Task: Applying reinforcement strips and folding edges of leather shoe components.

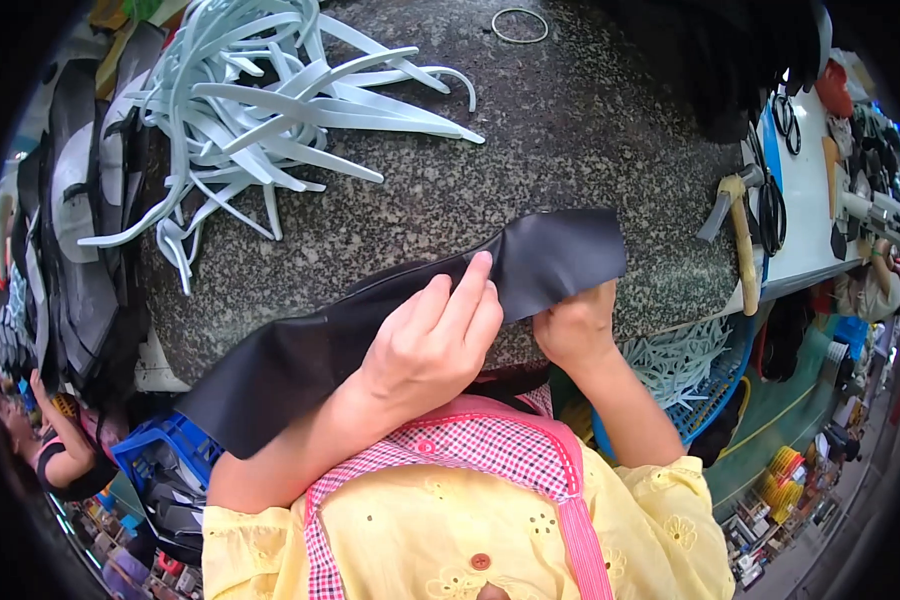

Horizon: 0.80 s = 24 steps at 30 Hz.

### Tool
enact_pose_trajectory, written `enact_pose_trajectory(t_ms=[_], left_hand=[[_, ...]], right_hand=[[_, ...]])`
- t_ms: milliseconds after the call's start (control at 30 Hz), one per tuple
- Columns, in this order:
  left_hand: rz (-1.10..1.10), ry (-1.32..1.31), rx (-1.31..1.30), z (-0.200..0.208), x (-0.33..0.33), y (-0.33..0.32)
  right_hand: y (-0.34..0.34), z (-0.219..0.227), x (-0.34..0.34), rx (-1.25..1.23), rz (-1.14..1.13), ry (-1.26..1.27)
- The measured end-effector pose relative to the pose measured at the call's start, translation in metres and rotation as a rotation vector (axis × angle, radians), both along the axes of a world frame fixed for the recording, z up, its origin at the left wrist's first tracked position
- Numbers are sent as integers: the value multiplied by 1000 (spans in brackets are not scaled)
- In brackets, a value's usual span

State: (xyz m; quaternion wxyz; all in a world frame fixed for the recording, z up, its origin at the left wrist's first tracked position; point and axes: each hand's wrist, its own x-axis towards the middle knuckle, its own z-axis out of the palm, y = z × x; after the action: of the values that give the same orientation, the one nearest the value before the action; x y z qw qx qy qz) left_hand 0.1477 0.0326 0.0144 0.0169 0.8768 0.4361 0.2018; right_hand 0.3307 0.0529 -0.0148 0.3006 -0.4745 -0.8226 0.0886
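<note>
A long black sheet of smooth leather-like material (305,350) lies slantwise across the near side of the speckled stone slab (570,150). Over its middle, my left hand (430,340) has its fingertips pressed together at the sheet's upper edge, beside a seam or fold. My right hand (578,328) grips the lower edge near the right end, its fingers partly hidden beneath the material. That right end (570,250) bulges upward, while the left end hangs over the slab's near edge by my left forearm.
Pale blue strips (270,110) are heaped far left, and a thin ring (519,26) lies at the back. A wooden-handled hammer (742,230) rests on the right edge. Below are a blue basket (715,400) of strips and a blue crate (175,440). Another person (65,450) is at left.
</note>
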Motion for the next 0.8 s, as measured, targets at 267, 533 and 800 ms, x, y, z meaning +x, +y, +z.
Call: enact_pose_trajectory(t_ms=[267, 533, 800], left_hand=[[-98, 254, 146, -8, 1, 4], [-131, 313, 104, -6, 6, 9], [-133, 228, 51, -5, 4, 11]], right_hand=[[16, 24, 15, -584, -160, 454], [65, 53, 26, -1350, -265, 745], [61, 70, 17, -1376, -182, 588]])
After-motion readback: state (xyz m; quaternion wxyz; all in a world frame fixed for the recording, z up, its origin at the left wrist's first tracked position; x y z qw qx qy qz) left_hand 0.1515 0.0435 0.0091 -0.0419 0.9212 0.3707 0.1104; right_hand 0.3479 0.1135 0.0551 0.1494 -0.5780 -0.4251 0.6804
